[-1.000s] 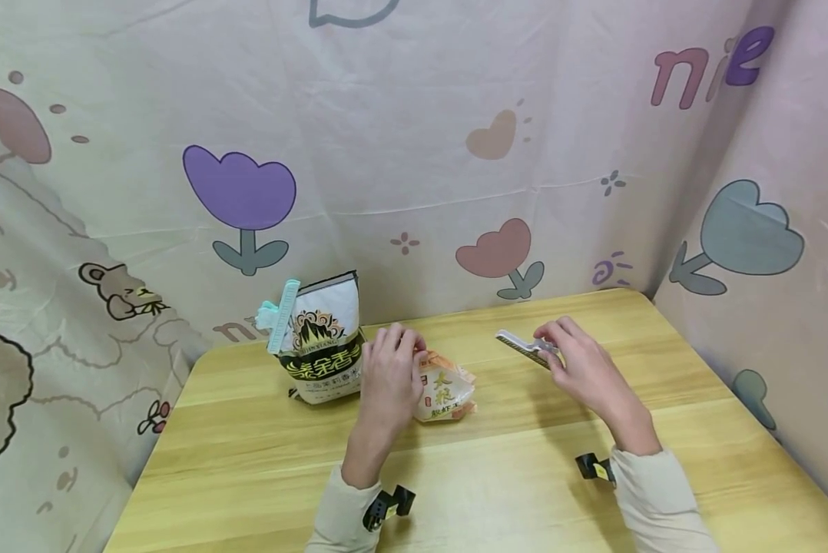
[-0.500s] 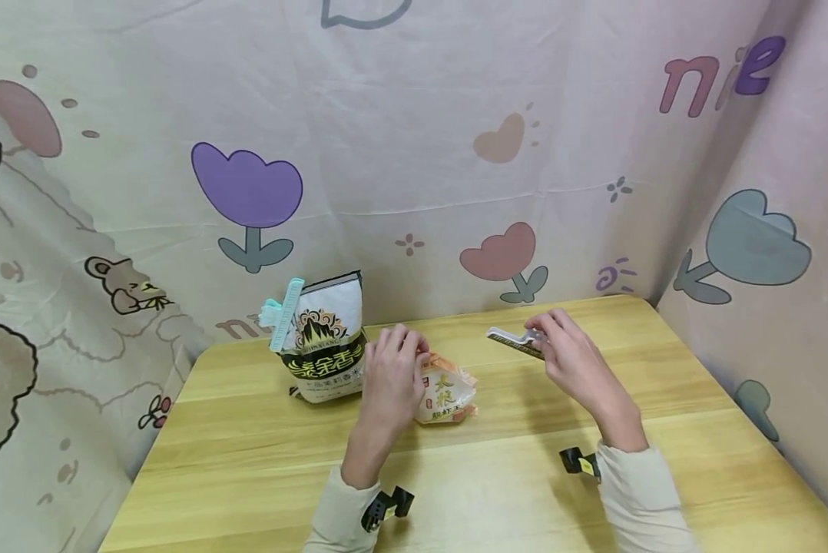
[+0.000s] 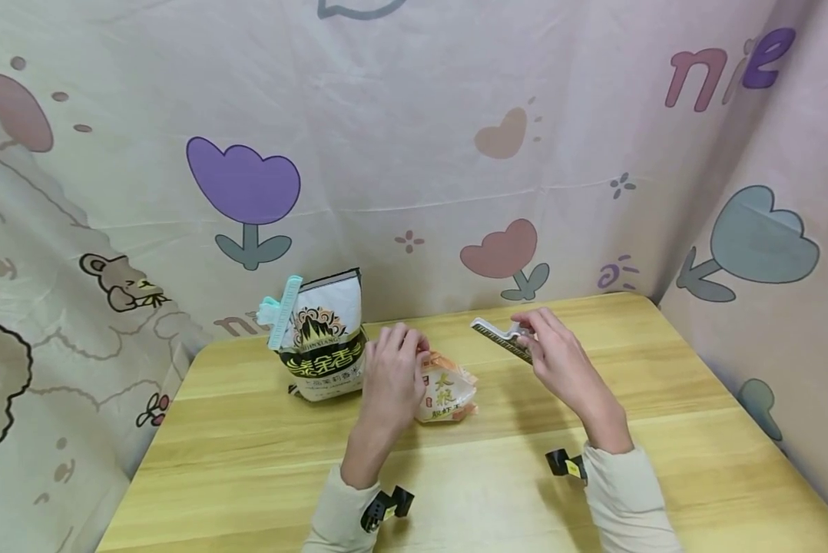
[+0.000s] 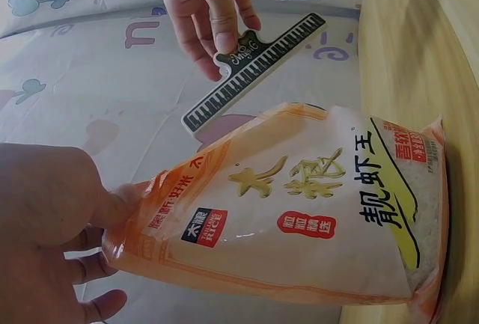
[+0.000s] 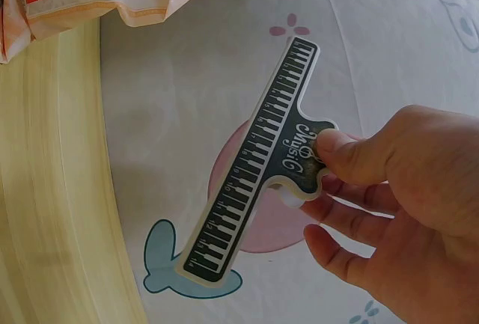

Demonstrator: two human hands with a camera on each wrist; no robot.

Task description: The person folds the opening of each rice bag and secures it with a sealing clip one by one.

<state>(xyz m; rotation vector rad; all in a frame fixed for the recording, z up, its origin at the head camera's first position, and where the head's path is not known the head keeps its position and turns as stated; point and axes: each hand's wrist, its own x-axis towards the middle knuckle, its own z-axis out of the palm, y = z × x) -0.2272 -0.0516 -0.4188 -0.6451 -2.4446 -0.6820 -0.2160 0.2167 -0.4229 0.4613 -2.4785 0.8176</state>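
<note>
An orange-and-white bag of rice [image 4: 299, 212] stands on the table, its top gathered and narrow. My left hand [image 3: 393, 376] pinches that top between thumb and fingers, as the left wrist view shows. To the right of the bag, my right hand [image 3: 562, 361] holds a black-and-white clip [image 5: 251, 167] above the table. Piano keys and the word "Music" are printed on the clip. In the right wrist view the thumb presses on the clip's handle, with fingers behind it. The clip's long bar points toward the bag, apart from it.
Left of my left hand stands another rice bag [image 3: 324, 338], white and black, with a mint-green clip [image 3: 286, 311] on its folded upper corner. The wooden table [image 3: 248, 476] ends at the back against a printed curtain [image 3: 386, 115].
My right hand has moved left with the piano-print clip, closer to the orange-and-white rice bag. My left hand stays at the bag's top.
</note>
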